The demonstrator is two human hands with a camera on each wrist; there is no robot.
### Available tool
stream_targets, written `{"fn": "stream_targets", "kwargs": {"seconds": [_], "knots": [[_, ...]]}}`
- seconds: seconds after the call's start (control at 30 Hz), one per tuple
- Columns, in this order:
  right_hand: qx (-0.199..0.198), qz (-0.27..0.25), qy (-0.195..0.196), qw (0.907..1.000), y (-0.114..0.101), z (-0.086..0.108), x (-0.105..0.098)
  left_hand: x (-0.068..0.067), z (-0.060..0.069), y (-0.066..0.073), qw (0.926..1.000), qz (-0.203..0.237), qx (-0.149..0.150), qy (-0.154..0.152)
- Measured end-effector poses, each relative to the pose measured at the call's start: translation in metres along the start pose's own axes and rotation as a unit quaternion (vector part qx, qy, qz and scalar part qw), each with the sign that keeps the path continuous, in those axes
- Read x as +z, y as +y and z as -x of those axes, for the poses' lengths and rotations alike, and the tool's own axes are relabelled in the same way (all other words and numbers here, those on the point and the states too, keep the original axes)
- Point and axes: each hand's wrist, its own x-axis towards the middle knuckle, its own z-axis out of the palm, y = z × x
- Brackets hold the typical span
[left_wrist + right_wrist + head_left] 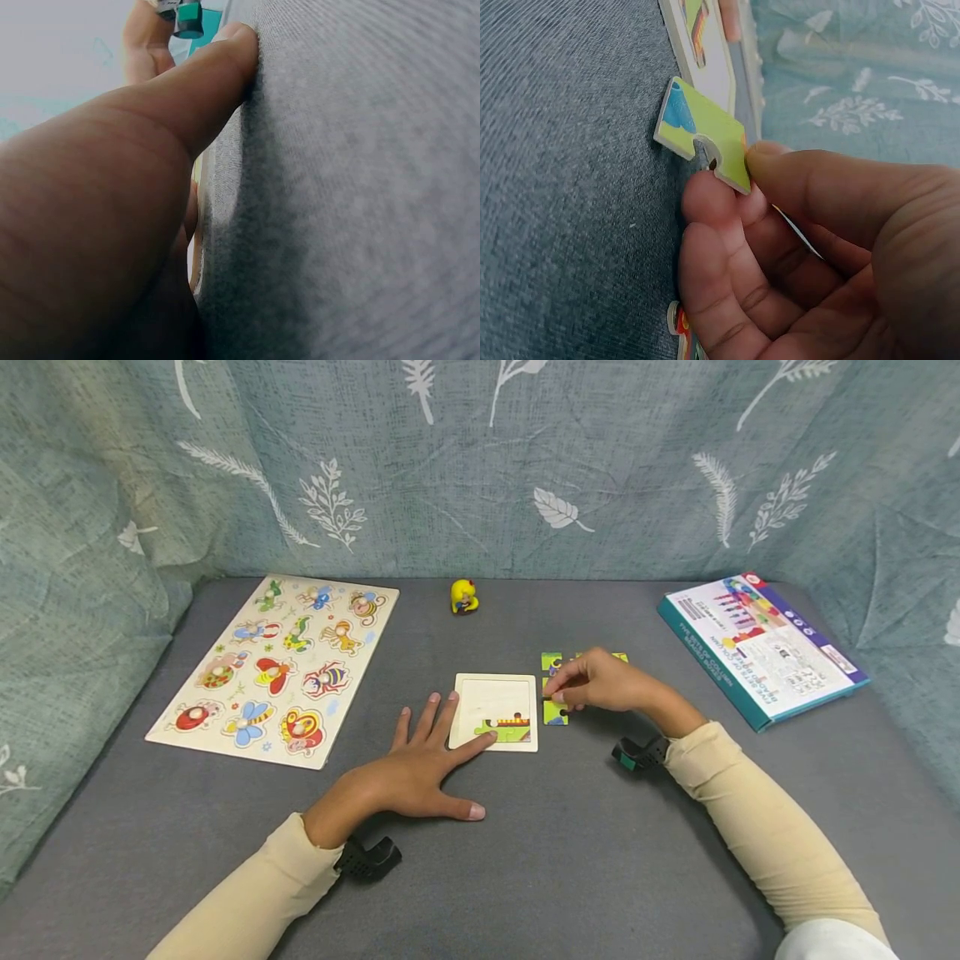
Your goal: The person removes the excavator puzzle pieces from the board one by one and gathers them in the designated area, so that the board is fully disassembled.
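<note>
A small square puzzle tray (495, 678) with a pale rim lies mid-table, with joined green jigsaw pieces (513, 733) along its lower part. My left hand (420, 772) is spread flat at the tray's left, its index fingertip over these pieces and its thumb on the table. Between thumb and fingers, my right hand (600, 681) pinches a green-and-blue jigsaw piece (709, 124) by one edge. That piece is tilted, a rounded notch on one side, just right of the tray. Other loose pieces (551, 660) lie beside and partly behind the right hand.
A large insect puzzle board (281, 672) lies at the left. At the back stands a small yellow toy figure (463, 597). A teal-sided box (765, 647) rests on the right. A leaf-patterned curtain (480, 468) hangs behind the grey table (562, 877).
</note>
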Motion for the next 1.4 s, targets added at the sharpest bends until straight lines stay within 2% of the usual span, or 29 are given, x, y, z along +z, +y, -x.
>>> {"fn": "stream_targets", "kwargs": {"seconds": [0.47, 0.8, 1.17, 1.4], "knots": [[-0.008, -0.003, -0.027, 0.9996, 0.001, 0.000, -0.001, 0.001, 0.000, 0.000, 1.0000, 0.001, -0.004, -0.004], [-0.005, 0.019, -0.009, 0.9998, -0.004, 0.002, -0.005, 0.001, 0.000, 0.000, 1.0000, 0.004, 0.004, 0.005], [0.010, 0.029, -0.006, 0.9995, -0.008, -0.003, -0.003, -0.002, 0.001, 0.003, 0.9997, 0.024, -0.007, -0.008], [-0.003, 0.009, -0.015, 0.9998, -0.016, -0.013, 0.002, -0.005, -0.001, 0.006, 0.9988, 0.039, 0.027, 0.011]]}}
